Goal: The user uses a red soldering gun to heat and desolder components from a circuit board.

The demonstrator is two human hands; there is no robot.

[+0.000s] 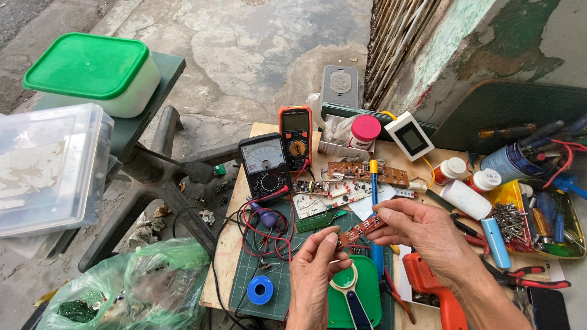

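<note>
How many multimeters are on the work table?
2. A black analog multimeter leans at the table's left rear; an orange digital multimeter stands just right of it. Others may be hidden in the clutter.

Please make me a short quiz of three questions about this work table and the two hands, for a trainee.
1. True or false: both hands hold the small red circuit board.
2. Which meter stands nearer the table's left edge: A) the black analog meter or B) the orange digital meter?
3. What lies on the green tray below the hands?

Key:
1. True: the left hand pinches one end, the right hand the other.
2. A.
3. A magnifying glass with a blue handle.
</note>
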